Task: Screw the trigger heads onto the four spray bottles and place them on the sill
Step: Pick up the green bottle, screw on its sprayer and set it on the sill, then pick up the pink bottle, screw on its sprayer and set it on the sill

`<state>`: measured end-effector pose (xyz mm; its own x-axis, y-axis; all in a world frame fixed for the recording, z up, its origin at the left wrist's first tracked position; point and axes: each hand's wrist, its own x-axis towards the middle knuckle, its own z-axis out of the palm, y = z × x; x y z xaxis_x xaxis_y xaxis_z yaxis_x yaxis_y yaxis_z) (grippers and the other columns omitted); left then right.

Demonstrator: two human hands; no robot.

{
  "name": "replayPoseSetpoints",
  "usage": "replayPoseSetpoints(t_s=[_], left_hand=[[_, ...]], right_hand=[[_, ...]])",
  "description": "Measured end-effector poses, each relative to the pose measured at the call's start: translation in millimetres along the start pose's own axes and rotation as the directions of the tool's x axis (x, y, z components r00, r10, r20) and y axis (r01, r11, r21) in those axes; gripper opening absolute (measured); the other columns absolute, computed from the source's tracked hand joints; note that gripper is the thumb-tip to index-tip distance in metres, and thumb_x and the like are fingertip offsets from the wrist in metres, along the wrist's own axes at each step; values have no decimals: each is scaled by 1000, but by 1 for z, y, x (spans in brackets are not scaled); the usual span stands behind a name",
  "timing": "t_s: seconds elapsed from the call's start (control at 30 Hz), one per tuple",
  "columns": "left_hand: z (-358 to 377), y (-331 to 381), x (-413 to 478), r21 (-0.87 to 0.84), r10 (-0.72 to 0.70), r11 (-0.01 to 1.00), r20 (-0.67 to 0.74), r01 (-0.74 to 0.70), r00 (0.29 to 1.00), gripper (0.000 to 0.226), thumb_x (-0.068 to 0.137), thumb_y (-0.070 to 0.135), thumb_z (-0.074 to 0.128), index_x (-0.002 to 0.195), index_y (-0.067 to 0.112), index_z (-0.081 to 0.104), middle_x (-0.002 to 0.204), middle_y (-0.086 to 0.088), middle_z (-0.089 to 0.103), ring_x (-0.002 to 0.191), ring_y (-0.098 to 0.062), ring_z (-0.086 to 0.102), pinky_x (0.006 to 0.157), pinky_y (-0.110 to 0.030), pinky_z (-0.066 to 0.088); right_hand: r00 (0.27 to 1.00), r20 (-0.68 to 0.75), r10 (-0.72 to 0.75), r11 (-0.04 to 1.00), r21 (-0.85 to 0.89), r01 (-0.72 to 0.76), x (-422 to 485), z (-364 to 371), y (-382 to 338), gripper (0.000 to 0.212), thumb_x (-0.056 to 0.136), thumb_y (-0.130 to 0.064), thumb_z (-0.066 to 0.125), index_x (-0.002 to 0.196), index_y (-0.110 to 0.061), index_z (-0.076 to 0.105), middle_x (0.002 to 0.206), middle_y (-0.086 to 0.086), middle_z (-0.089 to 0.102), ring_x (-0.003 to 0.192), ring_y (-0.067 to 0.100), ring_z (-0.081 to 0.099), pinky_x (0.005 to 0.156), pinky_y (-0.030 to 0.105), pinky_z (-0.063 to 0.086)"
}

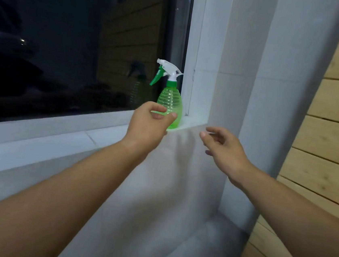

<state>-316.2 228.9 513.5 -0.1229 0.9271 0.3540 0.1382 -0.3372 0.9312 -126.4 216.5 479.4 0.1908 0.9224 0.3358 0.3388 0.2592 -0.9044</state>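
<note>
The clear green plastic spray bottle (170, 105) stands at the white sill's (109, 125) right end. It looks light and tippy; hold its ribbed middle. Both hands' grips are spread, holding nothing.

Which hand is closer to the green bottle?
The left hand: its fingers overlap the bottle on the sill. The right hand hangs open, apart to the right.
</note>
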Motion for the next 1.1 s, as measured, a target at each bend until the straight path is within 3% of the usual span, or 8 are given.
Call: replayPoseSetpoints(t_s=[0.2,0.43,0.6,0.73,0.8,0.87,0.97,1.1], left_hand=[[50,-61,-97,64,-260,965,343,254,903,18,93,20,75,102,13,61,89,-8,64,85,-25,65,78,-37,54],[117,-180,-198,290,-574,818,470,497,670,43,92,26,77,125,1,62,91,-11,67,89,-27,66,73,-31,53],[155,-257,-253,467,-693,721,503,512,517,58,90,34,78,135,3,56,116,-12,67,93,-19,69,65,-14,53],[189,-311,-288,594,-775,632,479,498,412,62,89,32,78,134,-6,58,135,-26,65,122,-36,65,101,-39,54],[203,-329,-299,627,-794,608,479,487,374,64,90,30,78,140,-1,54,141,-22,62,127,-34,62,109,-39,51],[216,-344,-306,666,-801,598,486,446,349,74,90,32,77,149,1,43,150,-18,53,135,-32,55,113,-39,46],[233,-363,-314,742,-820,566,467,358,330,87,91,41,74,154,1,31,155,-18,46,139,-32,50,98,-33,46],[246,-380,-327,794,-848,519,432,316,308,78,91,41,72,147,0,35,146,-20,53,132,-34,56,89,-33,45]], right_hand=[[986,57,157,981,-126,-149,-97,-45,65,20,91,-19,65,104,-3,68,102,25,70,84,25,65,81,38,56],[897,44,439,869,-274,-412,-182,-90,189,13,90,-27,66,91,-15,69,84,11,72,79,24,67,77,37,54],[773,44,633,746,-301,-594,-225,-107,285,21,89,-32,65,94,-11,68,90,13,71,76,17,66,69,29,53],[643,12,765,624,-261,-737,-250,-118,361,38,88,-29,67,97,9,67,85,23,66,73,19,61,68,32,52],[582,25,813,568,-261,-781,-259,-117,393,24,88,-31,68,88,-6,69,92,13,68,80,23,66,77,40,56],[551,29,834,537,-275,-798,-263,-114,421,24,86,-35,69,100,-15,68,104,9,67,95,26,67,87,42,57],[540,2,842,522,-263,-812,-263,-110,457,52,82,-40,72,124,-11,61,118,10,60,105,26,62,91,40,54],[563,-27,826,535,-275,-799,-261,-102,488,59,77,-39,78,124,-7,61,120,14,62,91,19,59,81,28,48]])
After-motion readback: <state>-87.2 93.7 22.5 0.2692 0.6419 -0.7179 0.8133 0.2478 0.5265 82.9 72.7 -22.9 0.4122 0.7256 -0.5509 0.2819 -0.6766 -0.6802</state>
